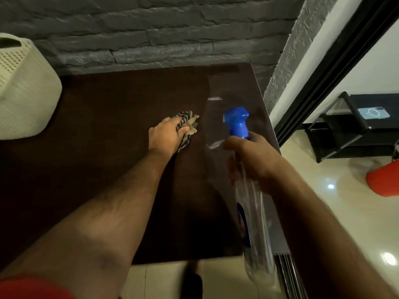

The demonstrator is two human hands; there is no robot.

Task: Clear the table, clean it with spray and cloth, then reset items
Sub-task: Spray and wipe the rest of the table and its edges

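Note:
On the dark brown table (112, 108), my left hand (167, 134) grips a bunched striped cloth (189, 124) and holds it down on the surface near the middle. My right hand (250, 158) is wrapped round the neck of a clear spray bottle (252, 212) with a blue trigger head (236, 121), held above the table's right side. The nozzle points left toward the cloth. The bottle's lower part is blurred. A shiny streak shows on the table's right strip.
A cream perforated basket (23, 89) stands at the table's left edge. A grey stone wall (151, 29) backs the table. To the right lie a glossy tiled floor, a black rack (349, 130) and an orange object (384, 182).

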